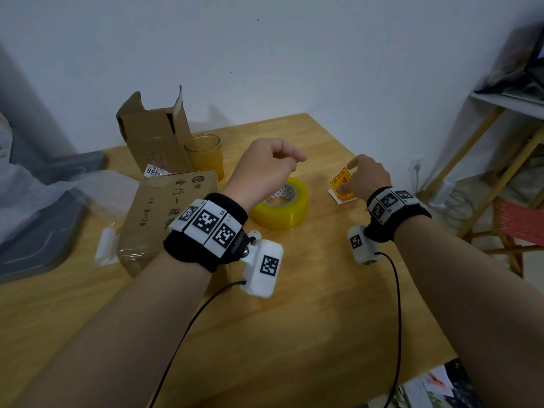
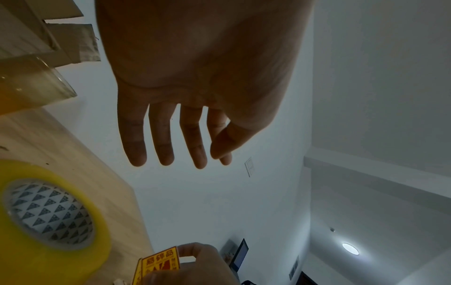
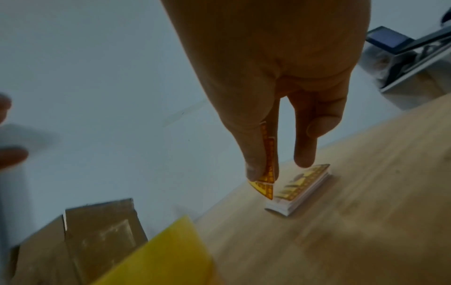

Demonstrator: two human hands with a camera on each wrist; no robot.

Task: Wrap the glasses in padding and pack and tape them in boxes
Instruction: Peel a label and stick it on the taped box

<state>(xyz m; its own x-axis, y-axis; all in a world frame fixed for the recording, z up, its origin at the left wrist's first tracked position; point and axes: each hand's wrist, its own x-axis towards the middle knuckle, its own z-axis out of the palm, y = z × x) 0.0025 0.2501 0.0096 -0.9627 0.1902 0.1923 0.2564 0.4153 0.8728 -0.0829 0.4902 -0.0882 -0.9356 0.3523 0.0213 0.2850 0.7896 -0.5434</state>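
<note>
Dim, bluish room light – a ceiling lamp (image 2: pixel 350 248) glows in the left wrist view, both wrist views backlit and dark, the right one motion-blurred, edges bowed

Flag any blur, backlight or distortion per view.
Head: wide-angle bend at the edges, left hand slightly smeared, table evenly lit. Left wrist: palm dark against the bright wall, tape roll soft up close. Right wrist: motion blur on tape and box; sticker legible only as orange.

Sticker (image 3: pixel 268 171) pinched above sticker stack (image 3: pixel 301 190)
</note>
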